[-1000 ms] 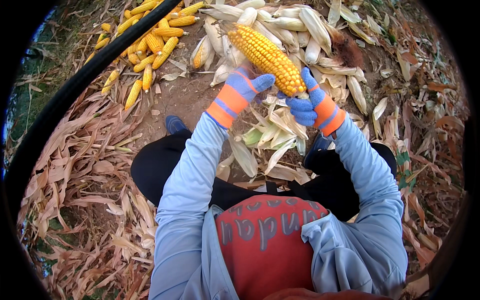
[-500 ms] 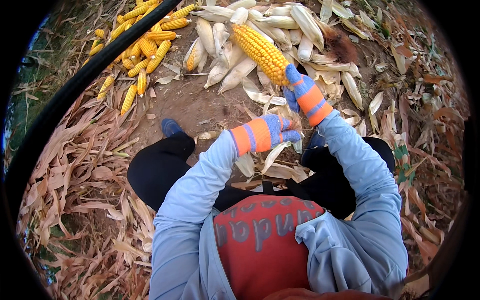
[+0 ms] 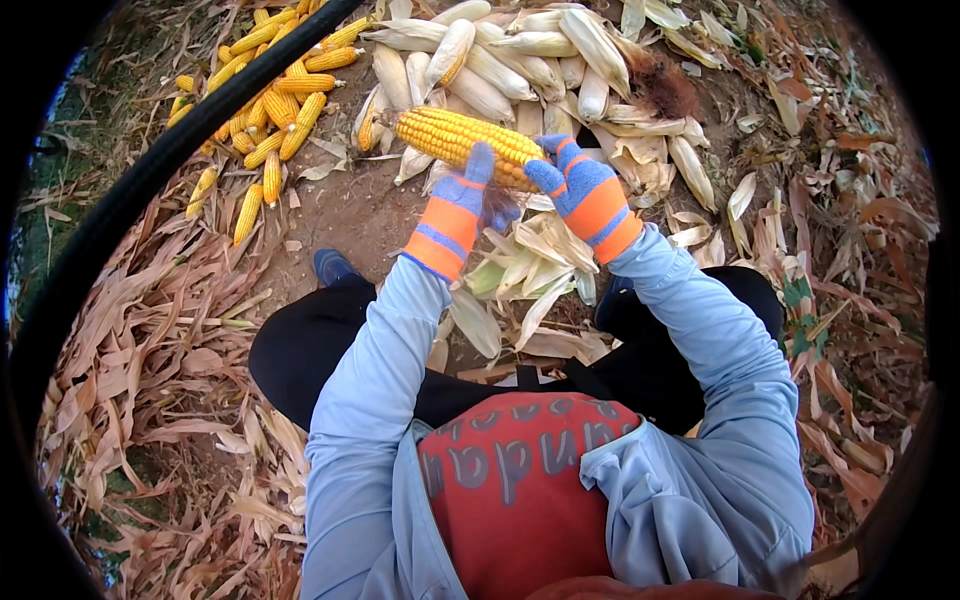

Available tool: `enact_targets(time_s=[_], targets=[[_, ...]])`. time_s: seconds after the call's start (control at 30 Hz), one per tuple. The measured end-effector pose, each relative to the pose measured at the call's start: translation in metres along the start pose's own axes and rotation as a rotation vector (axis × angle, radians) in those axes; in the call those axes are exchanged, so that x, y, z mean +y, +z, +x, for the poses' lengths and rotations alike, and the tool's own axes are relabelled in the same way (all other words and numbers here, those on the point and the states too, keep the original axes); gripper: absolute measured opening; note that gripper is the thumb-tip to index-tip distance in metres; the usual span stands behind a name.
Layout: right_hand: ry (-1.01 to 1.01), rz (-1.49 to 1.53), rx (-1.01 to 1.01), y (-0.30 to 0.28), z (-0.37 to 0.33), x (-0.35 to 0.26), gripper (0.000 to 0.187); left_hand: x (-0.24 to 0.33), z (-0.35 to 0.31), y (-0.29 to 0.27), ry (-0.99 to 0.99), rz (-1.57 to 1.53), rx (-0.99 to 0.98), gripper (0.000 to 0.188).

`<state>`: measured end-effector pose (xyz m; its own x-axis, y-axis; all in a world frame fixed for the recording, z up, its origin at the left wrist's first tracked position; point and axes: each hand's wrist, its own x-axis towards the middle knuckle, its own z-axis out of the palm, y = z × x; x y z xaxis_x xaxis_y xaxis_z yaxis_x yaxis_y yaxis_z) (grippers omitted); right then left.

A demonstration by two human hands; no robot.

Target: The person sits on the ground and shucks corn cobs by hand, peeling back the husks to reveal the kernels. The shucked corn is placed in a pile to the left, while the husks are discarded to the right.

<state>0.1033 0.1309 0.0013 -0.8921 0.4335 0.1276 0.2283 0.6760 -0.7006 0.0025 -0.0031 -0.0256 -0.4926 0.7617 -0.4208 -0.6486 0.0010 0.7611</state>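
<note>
A husked ear of corn (image 3: pixel 455 137), bright yellow, is held out in front of me, slanting from upper left to lower right. My right hand (image 3: pixel 585 195), in a blue and orange knit glove, grips its right end. My left hand (image 3: pixel 458 212), gloved alike, has its thumb against the near side of the ear. The left fingers are partly hidden beneath, with wispy silk around them. Below the hands lie peeled pale husks (image 3: pixel 530 265) on the ground between my feet.
Beyond the ear is a heap of unhusked corn (image 3: pixel 490 85) with brown silk at its right. Bare yellow ears (image 3: pixel 285 105) are piled at the far left. A dark cable-like strip (image 3: pixel 130 185) crosses the left side. Dry leaves (image 3: pixel 165 335) cover the ground on both sides.
My left hand has moved up and left from near the husks to the ear, and its bunch of husk has come away. The ear has swung left and lies flatter in view.
</note>
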Motion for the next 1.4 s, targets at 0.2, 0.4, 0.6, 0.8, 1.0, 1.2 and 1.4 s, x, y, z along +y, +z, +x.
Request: enact_targets(time_s=[0.2, 0.4, 0.6, 0.8, 1.0, 1.2, 1.4], targets=[[0.084, 0.488, -0.177, -0.012, -0.003, -0.011, 0.048, -0.001, 0.006, -0.005, 0.252, 0.037, 0.017, 0.043], [0.269, 0.564, -0.496, -0.034, 0.008, -0.011, 0.053, 0.001, 0.0, -0.004, 0.245, 0.163, -0.188, 0.047], [0.145, 0.554, -0.221, -0.013, -0.004, -0.003, 0.051, 0.01, -0.004, 0.003, -0.024, 0.46, -0.211, 0.037], [0.275, 0.724, -0.199, -0.002, -0.001, 0.008, 0.041, -0.01, 0.003, -0.008, 0.265, 1.07, -0.124, 0.024], [0.34, 0.7, -0.339, 0.002, 0.011, 0.043, 0.043, 0.02, -0.039, 0.026, 0.05, 0.349, -0.084, 0.03], [0.805, 1.197, -0.461, -0.016, 0.01, 0.029, 0.06, 0.034, -0.017, -0.035, 0.131, -0.174, 0.167, 0.033], [0.667, 1.019, -0.471, -0.021, -0.004, 0.008, 0.06, 0.034, -0.009, -0.048, 0.176, -0.236, 0.488, 0.036]])
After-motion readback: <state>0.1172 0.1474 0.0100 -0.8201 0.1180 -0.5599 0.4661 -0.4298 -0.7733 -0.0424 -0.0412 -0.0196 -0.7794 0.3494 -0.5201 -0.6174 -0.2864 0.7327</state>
